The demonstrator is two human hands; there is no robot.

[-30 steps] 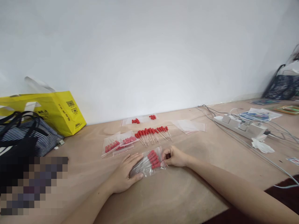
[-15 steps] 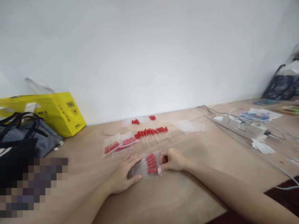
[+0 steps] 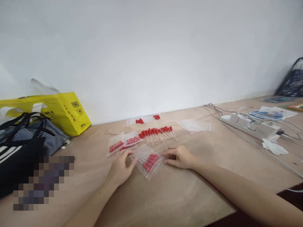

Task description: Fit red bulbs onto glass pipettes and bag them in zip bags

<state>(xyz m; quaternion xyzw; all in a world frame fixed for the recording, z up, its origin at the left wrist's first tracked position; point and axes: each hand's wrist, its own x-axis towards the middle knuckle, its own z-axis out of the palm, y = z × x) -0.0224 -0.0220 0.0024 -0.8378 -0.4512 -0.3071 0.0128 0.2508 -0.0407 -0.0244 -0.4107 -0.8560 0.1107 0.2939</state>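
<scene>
A clear zip-lock bag (image 3: 141, 154) lies slanted in front of me, with several thin sticks with red heads (image 3: 150, 162) inside. Its red-lined zip edge points toward the lower right. My left hand (image 3: 121, 167) grips the bag's left end with thumb and index finger. At the bag's right corner is my right hand (image 3: 180, 157), thumb and fingers apart, holding nothing; whether it touches the corner I cannot tell. Just beyond, loose red-headed sticks (image 3: 153, 132) lie in a row. Filled bags (image 3: 115, 146) overlap to their left.
By the wall lies a clear bag with small red pieces (image 3: 139, 121). Flat plastic bags (image 3: 193, 126) lie right of the sticks. A power strip (image 3: 251, 126) with cables and a crumpled tissue (image 3: 274, 147) are at right. A yellow bag (image 3: 75, 113) and striped bag (image 3: 55, 135) stand left.
The zip-lock bag has turned, its zip edge swinging from the right to the lower right. My right hand has let go of that edge and opened. My left hand has shifted from lying flat to gripping.
</scene>
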